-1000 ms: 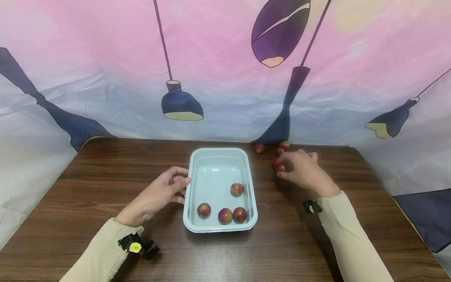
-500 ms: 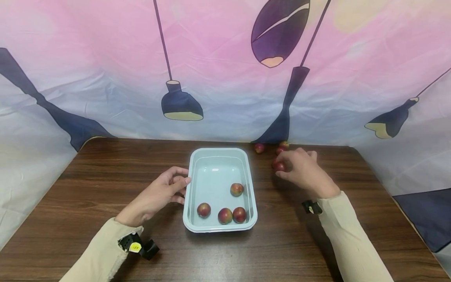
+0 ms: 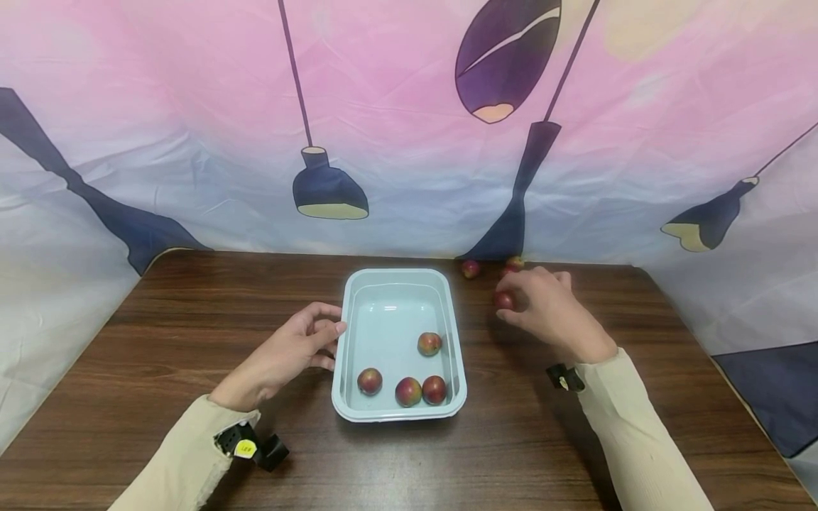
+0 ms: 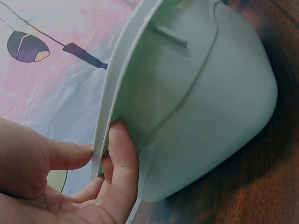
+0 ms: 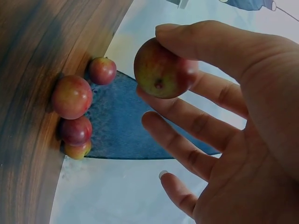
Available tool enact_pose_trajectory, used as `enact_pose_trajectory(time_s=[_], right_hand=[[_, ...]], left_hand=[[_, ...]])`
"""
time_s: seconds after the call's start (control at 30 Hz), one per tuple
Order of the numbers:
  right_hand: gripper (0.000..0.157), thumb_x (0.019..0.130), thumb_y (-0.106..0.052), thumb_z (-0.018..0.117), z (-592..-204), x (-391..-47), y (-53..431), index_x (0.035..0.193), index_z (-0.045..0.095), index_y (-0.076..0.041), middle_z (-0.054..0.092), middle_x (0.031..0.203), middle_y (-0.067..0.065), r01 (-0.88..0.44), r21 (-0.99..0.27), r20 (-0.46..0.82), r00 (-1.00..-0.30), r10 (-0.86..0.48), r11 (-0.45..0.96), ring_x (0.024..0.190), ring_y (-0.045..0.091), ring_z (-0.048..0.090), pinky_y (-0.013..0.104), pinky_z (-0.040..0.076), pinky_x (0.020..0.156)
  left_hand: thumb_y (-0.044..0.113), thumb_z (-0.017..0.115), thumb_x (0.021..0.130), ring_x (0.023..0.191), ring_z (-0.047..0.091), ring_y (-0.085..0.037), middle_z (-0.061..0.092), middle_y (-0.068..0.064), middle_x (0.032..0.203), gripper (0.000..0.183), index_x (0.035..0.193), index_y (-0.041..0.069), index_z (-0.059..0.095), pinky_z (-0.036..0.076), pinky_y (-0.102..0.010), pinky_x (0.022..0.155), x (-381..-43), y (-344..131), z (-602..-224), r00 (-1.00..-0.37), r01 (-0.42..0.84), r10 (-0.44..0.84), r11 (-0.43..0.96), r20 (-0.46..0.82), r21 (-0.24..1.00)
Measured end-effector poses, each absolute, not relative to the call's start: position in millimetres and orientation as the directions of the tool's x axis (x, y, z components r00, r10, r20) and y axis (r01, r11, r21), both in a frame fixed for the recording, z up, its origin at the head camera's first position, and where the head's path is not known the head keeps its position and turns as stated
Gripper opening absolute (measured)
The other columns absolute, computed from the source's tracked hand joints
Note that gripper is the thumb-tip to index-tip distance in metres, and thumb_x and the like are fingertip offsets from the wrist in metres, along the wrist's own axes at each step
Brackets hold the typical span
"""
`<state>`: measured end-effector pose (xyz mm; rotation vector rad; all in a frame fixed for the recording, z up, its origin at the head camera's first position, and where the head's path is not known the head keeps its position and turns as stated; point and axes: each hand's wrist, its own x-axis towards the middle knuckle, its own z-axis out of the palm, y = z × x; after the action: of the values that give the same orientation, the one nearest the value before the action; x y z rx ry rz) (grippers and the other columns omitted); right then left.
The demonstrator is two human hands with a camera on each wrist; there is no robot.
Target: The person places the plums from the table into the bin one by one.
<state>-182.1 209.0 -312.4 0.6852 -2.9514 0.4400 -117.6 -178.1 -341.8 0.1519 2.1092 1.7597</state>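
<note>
My left hand [image 3: 300, 342] is at the left side of a pale blue-green plastic tray [image 3: 399, 416]. In the left wrist view, the thumb and fingers [image 4: 122, 161] pinch the tray's rim [image 4: 105, 112]. My right hand [image 3: 543, 309], right of the tray, holds a red-and-yellow plum [image 5: 163, 70] between thumb and fingertips, raised off the table; the ring and little fingers are spread away. Below it, several plums sit in a row by the cloth, including a larger plum [image 5: 71, 97]. Several plums lie in the tray, one plum [image 3: 429, 343] apart toward its right wall.
The dark wooden table [image 3: 409, 468] ends at a hanging cloth [image 3: 409, 177] printed with lamps. One plum [image 3: 470, 269] stands at the table's back edge, just behind the tray's right corner. Black wrist cameras sit on both sleeves.
My right hand has shifted slightly left with its plum, which now hides the plum that showed beside it. The left hand, the tray and the plums in it stay put.
</note>
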Motion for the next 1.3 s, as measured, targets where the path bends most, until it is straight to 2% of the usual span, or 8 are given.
enact_pose_trajectory(time_s=[0.27, 0.57, 0.9, 1.3], right_hand=[[0.021, 0.084, -0.021, 0.083, -310, -179, 207, 0.103, 0.073, -0.02, 0.071, 0.096, -0.005, -0.485, -0.255, 0.183, -0.874, -0.451, 0.836, 0.102, 0.024, 0.063, 0.044, 0.036, 0.084], [0.021, 0.085, -0.021, 0.083, -307, -176, 204, 0.104, 0.074, -0.02, 0.071, 0.094, -0.006, -0.513, -0.258, 0.216, -0.856, -0.469, 0.818, 0.097, 0.018, 0.063, 0.041, 0.036, 0.083], [0.023, 0.085, -0.022, 0.083, -306, -175, 202, 0.106, 0.074, -0.019, 0.071, 0.097, -0.004, -0.545, -0.241, 0.27, -0.833, -0.484, 0.803, 0.099, 0.023, 0.064, 0.045, 0.037, 0.087], [0.024, 0.086, -0.024, 0.083, -302, -168, 194, 0.107, 0.073, -0.021, 0.069, 0.092, -0.009, -0.573, -0.25, 0.302, -0.812, -0.499, 0.781, 0.092, 0.014, 0.058, 0.039, 0.03, 0.087]], left_hand=[[0.021, 0.049, 0.109, 0.094, 0.068, -0.019, 0.062, -0.023, 0.12, 0.045, 0.145, -0.004, 0.035, 0.062, -0.031, 0.077, -117, -178, -342, -0.917, -0.161, 0.331, 0.202, -0.222, 0.966], [0.021, 0.049, 0.109, 0.093, 0.068, -0.019, 0.062, -0.022, 0.119, 0.046, 0.145, -0.003, 0.035, 0.062, -0.031, 0.078, -117, -178, -342, -0.919, -0.165, 0.324, 0.206, -0.227, 0.965], [0.02, 0.049, 0.109, 0.093, 0.068, -0.02, 0.061, -0.026, 0.122, 0.043, 0.143, -0.002, 0.037, 0.063, -0.031, 0.078, -117, -178, -343, -0.92, -0.179, 0.307, 0.22, -0.242, 0.959], [0.021, 0.05, 0.109, 0.093, 0.068, -0.019, 0.062, -0.024, 0.121, 0.044, 0.144, -0.002, 0.036, 0.063, -0.031, 0.078, -117, -179, -343, -0.918, -0.173, 0.319, 0.212, -0.236, 0.962]])
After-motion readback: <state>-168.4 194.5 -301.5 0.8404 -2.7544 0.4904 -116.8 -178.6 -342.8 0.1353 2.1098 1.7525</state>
